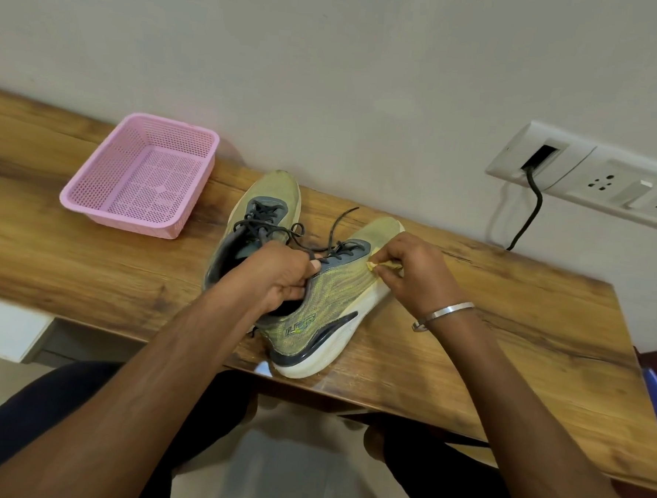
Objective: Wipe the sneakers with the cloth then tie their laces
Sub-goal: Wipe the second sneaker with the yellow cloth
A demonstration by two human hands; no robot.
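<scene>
Your left hand (279,280) grips the near sneaker (327,310) by its collar | your right hand (410,269) fingers pinch the yellow cloth (379,266) against its side | on the desk (506,336)

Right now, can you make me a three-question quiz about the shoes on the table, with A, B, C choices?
1. Where is the pink basket?
A. left of the sneakers
B. on the floor
C. on top of a sneaker

2. How many sneakers are on the table?
A. one
B. two
C. three

3. Are the far sneaker's laces tied?
A. tied in a bow
B. loose
C. missing

Answers: 1 A, it sits on the table's left part. 2 B, the far one and the near sneaker the left hand holds. 3 B, dark laces trail untied.
</scene>
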